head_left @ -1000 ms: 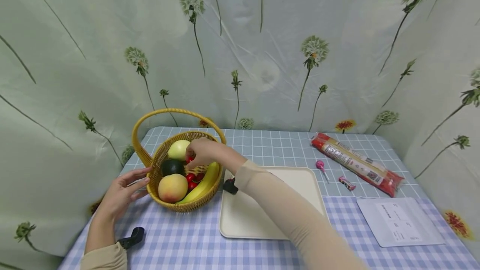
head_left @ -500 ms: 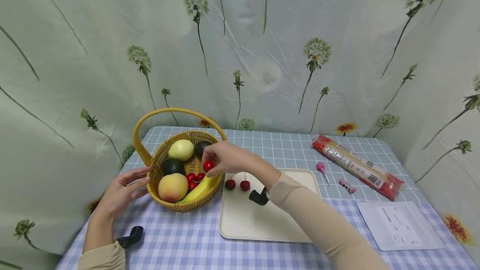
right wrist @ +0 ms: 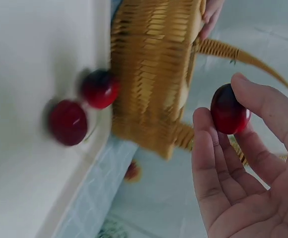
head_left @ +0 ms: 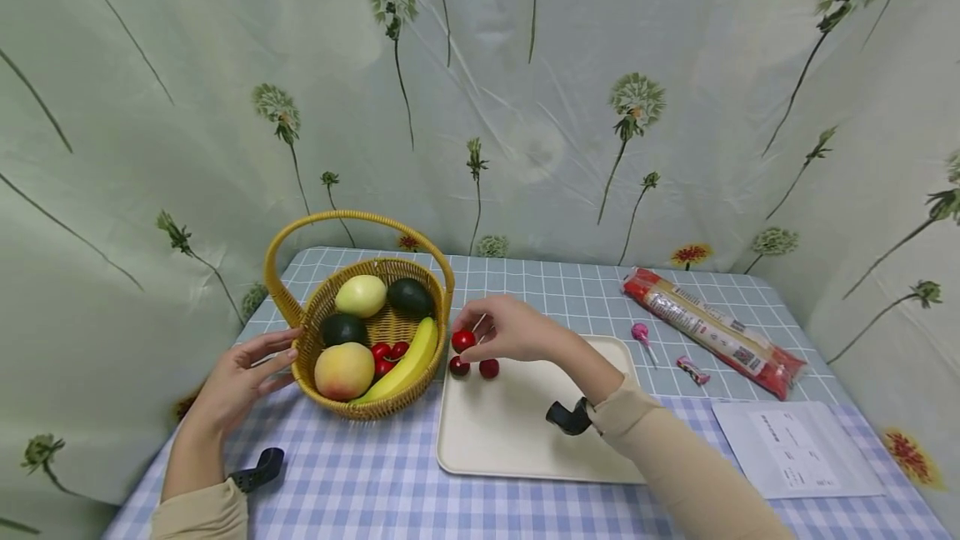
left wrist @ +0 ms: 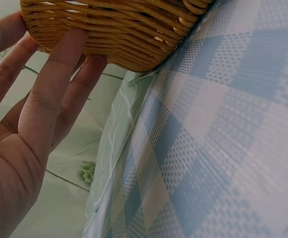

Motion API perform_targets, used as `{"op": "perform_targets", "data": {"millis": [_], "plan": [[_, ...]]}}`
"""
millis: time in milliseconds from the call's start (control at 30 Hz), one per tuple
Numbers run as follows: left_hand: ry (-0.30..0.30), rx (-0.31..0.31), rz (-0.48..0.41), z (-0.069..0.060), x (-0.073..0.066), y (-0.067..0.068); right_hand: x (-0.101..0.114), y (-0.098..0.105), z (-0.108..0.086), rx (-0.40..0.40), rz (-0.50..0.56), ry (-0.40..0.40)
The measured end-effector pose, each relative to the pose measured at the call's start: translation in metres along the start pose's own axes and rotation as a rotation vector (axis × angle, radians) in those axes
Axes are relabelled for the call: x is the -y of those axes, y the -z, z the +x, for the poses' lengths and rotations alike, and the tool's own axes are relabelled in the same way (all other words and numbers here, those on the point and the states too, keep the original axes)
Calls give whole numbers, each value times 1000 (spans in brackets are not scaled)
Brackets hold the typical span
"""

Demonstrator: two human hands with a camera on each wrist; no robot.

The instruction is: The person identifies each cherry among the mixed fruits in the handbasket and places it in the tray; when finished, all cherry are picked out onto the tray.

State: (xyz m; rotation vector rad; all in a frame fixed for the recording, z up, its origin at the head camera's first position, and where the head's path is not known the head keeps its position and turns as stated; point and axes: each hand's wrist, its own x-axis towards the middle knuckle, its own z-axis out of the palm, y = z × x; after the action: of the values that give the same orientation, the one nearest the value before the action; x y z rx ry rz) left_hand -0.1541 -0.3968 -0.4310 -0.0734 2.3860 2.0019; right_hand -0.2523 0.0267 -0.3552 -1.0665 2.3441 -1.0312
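My right hand (head_left: 512, 330) pinches a red cherry (head_left: 463, 341) between thumb and fingers, over the tray's back-left corner; the right wrist view shows the same cherry (right wrist: 230, 109) held at the fingertips. Two more cherries (head_left: 489, 368) lie on the cream tray (head_left: 540, 475). My left hand (head_left: 238, 386) touches the left rim of the wicker basket (head_left: 363, 412), its fingers spread along the side, as the left wrist view also shows at the wicker (left wrist: 129, 37). Inside the basket are a peach (head_left: 344, 372), a banana (head_left: 405, 367), a pale yellow fruit (head_left: 361, 296), two dark green fruits (head_left: 410, 297) and several cherries (head_left: 382, 367).
To the tray's right lie a pink lollipop (head_left: 640, 332), a small wrapped candy (head_left: 692, 370), a long red packet (head_left: 712, 332) and a flat white pouch (head_left: 798, 450). The basket's tall handle (head_left: 358, 214) arches above it. A patterned curtain hangs behind the table.
My right hand has come out of the basket with a cherry and moved right, over the tray's edge. The fruit behind it is uncovered. My left hand has stayed at the basket's rim.
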Motion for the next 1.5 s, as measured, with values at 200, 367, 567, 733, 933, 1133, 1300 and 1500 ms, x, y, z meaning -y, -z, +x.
{"op": "perform_targets", "data": {"millis": [200, 367, 567, 733, 933, 1133, 1300, 1500], "plan": [[7, 1, -8, -1, 1, 0, -31, 3, -13, -65, -12, -24], [4, 2, -7, -1, 2, 0, -53, 5, -20, -112, -46, -63], [2, 0, -17, -1, 1, 1, -69, 4, -26, -115, -7, -124], [-6, 4, -42, 1, 2, 0, -79, 2, -29, -114, -24, -148], [-11, 6, -38, 2, 2, 0, -88, 0, -31, -108, -33, -157], [-16, 13, -43, 1, 1, 0, -92, -3, -32, -117, -56, -172], [-25, 19, -63, -1, 2, 0, -92, -7, -34, -109, -41, -181], [-35, 26, -72, -1, 3, 1, -88, -12, -35, -101, -55, -151]]}}
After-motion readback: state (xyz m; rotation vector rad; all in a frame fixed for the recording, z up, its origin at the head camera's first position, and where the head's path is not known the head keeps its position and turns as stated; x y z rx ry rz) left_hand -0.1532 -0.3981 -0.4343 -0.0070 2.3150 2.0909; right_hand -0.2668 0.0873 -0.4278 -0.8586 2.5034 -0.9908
